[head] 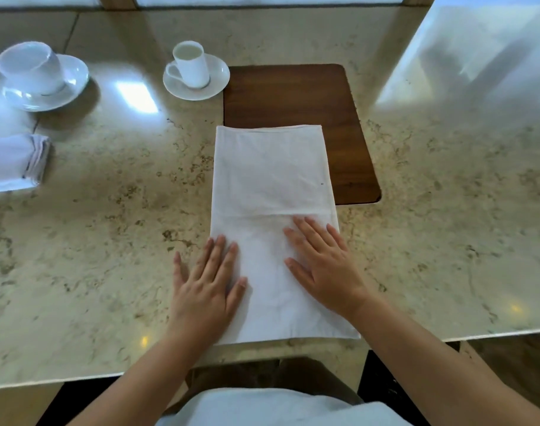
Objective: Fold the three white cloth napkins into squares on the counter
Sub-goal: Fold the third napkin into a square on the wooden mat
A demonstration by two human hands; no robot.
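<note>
Both the left hand [207, 282] and right hand [319, 258] lay spread flat, pressing the long half-folded napkin [271, 186] at the counter's [108, 241] near edge; next, folding its far end toward them would likely square it.

At centre frame a matt white cloth napkin [273, 210], faintly creased, lies on a glossy, veined stone counter [108, 241]. Beneath its upper end sits a smooth dark wooden board [293, 93]. Upper left, glossy white ceramic cups [190, 64] and saucers [214, 79].
</note>
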